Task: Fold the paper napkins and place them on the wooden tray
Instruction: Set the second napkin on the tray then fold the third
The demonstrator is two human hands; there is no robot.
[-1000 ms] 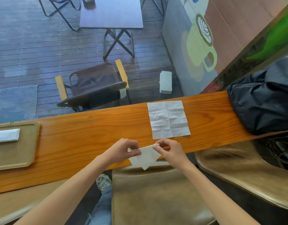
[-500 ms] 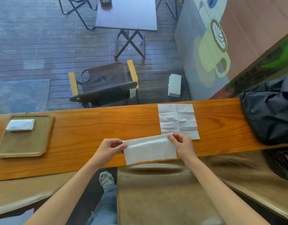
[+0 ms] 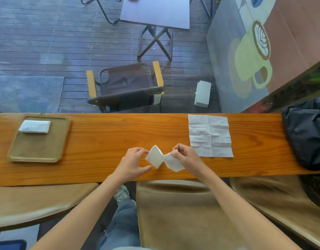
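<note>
**Two hands mid-fold, one napkin done, one waiting**

Two hands work one napkin (image 3: 164,158) just above the near edge of the wooden counter (image 3: 105,141). The left hand (image 3: 133,164) pinches the napkin's left end between thumb and fingers; the right hand (image 3: 187,156) has curled fingers pinching the right end at its upper corner. Both grips closed on the paper.

Risks, as a judgement: the paper is thin and limp, and it sags in the middle into a bow-tie shape, so the halves could meet skewed and give a crooked fold. Corner-only pinches could let an end slip or tear if pulled taut. It sits close to the counter's near edge, so a dropped end could slide off toward the seats below.

Look of the thing: white, soft, already folded narrow, two diamond-like lobes joined at a pinched waist, lifted rather than flat.

Elsewhere: a folded napkin (image 3: 34,126) lies in the far left corner of the wooden tray (image 3: 38,152), well apart to the left. A flat unfolded napkin (image 3: 210,135), heavily creased, lies just right of the right hand. A dark bag (image 3: 307,138) sits at the counter's right end.
</note>
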